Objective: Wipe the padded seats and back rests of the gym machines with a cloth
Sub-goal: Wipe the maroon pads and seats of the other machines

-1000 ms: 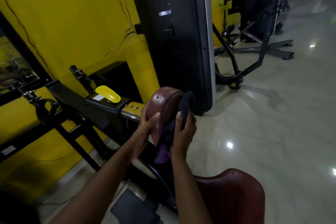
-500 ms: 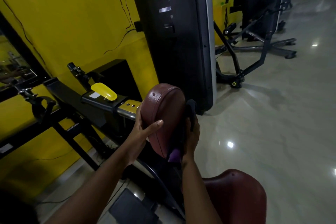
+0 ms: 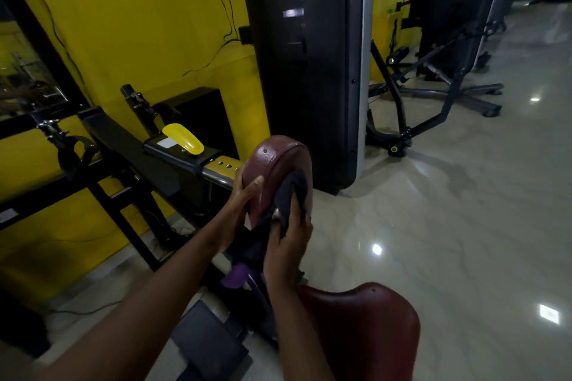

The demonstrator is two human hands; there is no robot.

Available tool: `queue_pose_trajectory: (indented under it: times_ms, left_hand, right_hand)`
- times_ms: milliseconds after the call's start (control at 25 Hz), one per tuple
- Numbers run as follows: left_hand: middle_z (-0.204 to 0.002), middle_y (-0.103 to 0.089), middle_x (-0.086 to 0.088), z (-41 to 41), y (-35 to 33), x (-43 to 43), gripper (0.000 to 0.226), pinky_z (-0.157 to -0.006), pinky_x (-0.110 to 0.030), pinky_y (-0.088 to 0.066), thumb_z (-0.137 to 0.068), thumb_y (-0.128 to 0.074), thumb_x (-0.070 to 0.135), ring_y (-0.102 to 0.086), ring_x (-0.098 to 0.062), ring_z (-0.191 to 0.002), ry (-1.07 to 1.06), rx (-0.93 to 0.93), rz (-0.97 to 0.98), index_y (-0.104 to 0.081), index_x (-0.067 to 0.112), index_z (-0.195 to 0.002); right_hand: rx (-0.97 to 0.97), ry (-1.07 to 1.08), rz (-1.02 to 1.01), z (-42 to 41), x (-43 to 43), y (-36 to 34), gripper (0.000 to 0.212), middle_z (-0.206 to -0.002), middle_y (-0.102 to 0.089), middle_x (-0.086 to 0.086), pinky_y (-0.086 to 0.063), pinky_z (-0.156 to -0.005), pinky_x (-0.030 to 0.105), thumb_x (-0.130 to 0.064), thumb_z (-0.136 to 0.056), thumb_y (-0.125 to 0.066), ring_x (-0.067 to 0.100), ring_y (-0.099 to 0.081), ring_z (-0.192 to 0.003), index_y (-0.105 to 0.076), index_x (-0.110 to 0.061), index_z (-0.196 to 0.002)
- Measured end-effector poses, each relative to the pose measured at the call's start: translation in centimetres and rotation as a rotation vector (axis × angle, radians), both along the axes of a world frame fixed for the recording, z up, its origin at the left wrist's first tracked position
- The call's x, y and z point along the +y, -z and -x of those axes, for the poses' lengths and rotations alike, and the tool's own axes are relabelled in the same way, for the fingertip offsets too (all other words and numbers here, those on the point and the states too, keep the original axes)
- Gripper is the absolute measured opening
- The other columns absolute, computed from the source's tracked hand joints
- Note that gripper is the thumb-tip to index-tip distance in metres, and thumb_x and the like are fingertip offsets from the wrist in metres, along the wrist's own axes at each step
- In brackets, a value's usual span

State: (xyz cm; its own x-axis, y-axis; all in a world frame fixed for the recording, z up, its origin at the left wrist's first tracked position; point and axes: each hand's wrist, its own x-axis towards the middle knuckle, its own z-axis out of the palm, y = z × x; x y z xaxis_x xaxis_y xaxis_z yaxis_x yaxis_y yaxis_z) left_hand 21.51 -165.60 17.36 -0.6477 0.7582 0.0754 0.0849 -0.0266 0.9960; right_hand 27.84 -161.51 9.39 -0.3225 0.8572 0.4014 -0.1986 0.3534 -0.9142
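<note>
A maroon padded rest (image 3: 278, 158) stands upright on the machine's arm at the centre of the view. My left hand (image 3: 243, 198) grips its left edge, thumb on the front face. My right hand (image 3: 289, 237) holds a dark cloth (image 3: 291, 192) with a purple end and presses it against the pad's right face. The cloth's purple tail (image 3: 233, 277) hangs below the pad. A maroon padded seat (image 3: 365, 328) lies at the bottom right, under my right forearm.
A yellow lever (image 3: 184, 138) sits on the black frame (image 3: 123, 145) left of the pad. The tall black weight-stack housing (image 3: 303, 56) stands just behind it. Another machine's frame (image 3: 445, 93) is at the back right on the glossy floor (image 3: 448, 226). The yellow wall (image 3: 123, 25) runs along the left.
My right hand has slid the cloth back onto the pad's front-right face, where it was hidden behind the pad's edge half a second ago. My left hand keeps its grip on the pad.
</note>
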Motion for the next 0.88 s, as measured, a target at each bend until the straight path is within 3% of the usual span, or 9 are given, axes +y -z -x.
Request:
queue_pose_trajectory:
  times_ms: [80, 200, 280, 360, 520, 640, 720, 880]
  left_hand:
    - [-0.145, -0.039, 0.002, -0.1, 0.2, -0.1, 0.087, -0.106, -0.044, -0.040, -0.063, -0.060, 0.071, -0.044, -0.020, -0.130, -0.019, -0.004, -0.012, -0.025, 0.044, -0.138]
    - [-0.147, -0.039, 0.006, -0.1, 0.3, -0.2, 0.088, -0.112, -0.046, -0.033, -0.065, -0.058, 0.077, -0.040, -0.017, -0.134, -0.013, 0.026, -0.040, -0.029, 0.042, -0.140]
    - [-0.144, -0.044, 0.006, -0.2, 0.4, -0.1, 0.088, -0.112, -0.041, -0.032, -0.066, -0.061, 0.074, -0.041, -0.014, -0.134, -0.043, 0.004, -0.098, -0.036, 0.033, -0.139]
    - [-0.140, -0.051, 0.006, -0.2, 0.6, 0.0, 0.088, -0.106, -0.034, -0.036, -0.063, -0.063, 0.075, -0.044, -0.013, -0.132, -0.079, -0.030, -0.134, -0.042, 0.029, -0.136]
    - [-0.140, -0.048, 0.011, -0.6, 0.7, 0.2, 0.085, -0.088, -0.020, -0.049, -0.061, -0.060, 0.079, -0.050, -0.006, -0.126, -0.068, -0.042, -0.128, -0.040, 0.040, -0.133]
    - [-0.139, -0.050, 0.009, -0.6, 0.6, 0.5, 0.084, -0.086, -0.019, -0.050, -0.063, -0.065, 0.072, -0.052, -0.007, -0.124, -0.082, -0.013, -0.144, -0.039, 0.037, -0.135]
    - [-0.134, -0.054, 0.011, -0.7, 0.7, 0.7, 0.086, -0.083, -0.019, -0.051, -0.059, -0.071, 0.068, -0.055, -0.005, -0.119, -0.083, 0.009, -0.131, -0.038, 0.040, -0.133]
    - [-0.127, -0.051, 0.019, -0.6, 1.2, 0.8, 0.087, -0.078, -0.016, -0.052, -0.051, -0.083, 0.046, -0.058, 0.003, -0.111, -0.170, 0.094, -0.052, -0.034, 0.056, -0.122]
  right_hand:
    - [0.023, -0.045, -0.109, -1.2, 2.8, -2.1, 0.051, -0.139, -0.043, 0.016, -0.038, -0.104, 0.039, -0.041, -0.088, -0.039, 0.027, -0.039, -0.128, -0.035, -0.034, -0.138]
    - [-0.079, 0.002, -0.534, -1.4, 6.2, -6.5, 0.045, -0.129, -0.052, 0.013, -0.033, -0.101, 0.034, -0.032, -0.087, -0.044, 0.021, -0.039, -0.121, -0.044, -0.030, -0.132]
    - [-0.206, -0.054, -0.838, -0.3, 7.1, -8.7, 0.037, -0.124, -0.056, 0.007, -0.028, -0.098, 0.037, -0.032, -0.085, -0.044, 0.021, -0.041, -0.119, -0.052, -0.031, -0.121]
    - [-0.313, -0.131, -0.948, 0.8, 8.7, -10.2, 0.039, -0.118, -0.059, 0.005, -0.031, -0.094, 0.041, -0.036, -0.082, -0.040, 0.023, -0.047, -0.115, -0.060, -0.026, -0.114]
    - [-0.310, -0.229, -0.695, 1.7, 11.4, -11.3, 0.052, -0.111, -0.061, 0.008, -0.039, -0.092, 0.043, -0.042, -0.078, -0.033, 0.026, -0.053, -0.105, -0.064, -0.019, -0.114]
    - [-0.217, -0.149, -0.941, 1.9, 10.9, -9.8, 0.038, -0.107, -0.061, 0.005, -0.036, -0.091, 0.039, -0.043, -0.079, -0.049, 0.021, -0.051, -0.105, -0.065, -0.023, -0.107]
    - [-0.141, -0.169, -0.923, 2.5, 12.0, -9.4, 0.037, -0.104, -0.063, 0.005, -0.038, -0.088, 0.036, -0.044, -0.080, -0.053, 0.021, -0.054, -0.103, -0.066, -0.021, -0.105]
    - [0.046, -0.395, -0.343, 3.6, 14.6, -7.8, 0.045, -0.099, -0.065, 0.004, -0.045, -0.082, 0.024, -0.045, -0.080, -0.052, 0.013, -0.060, -0.094, -0.064, -0.009, -0.104]
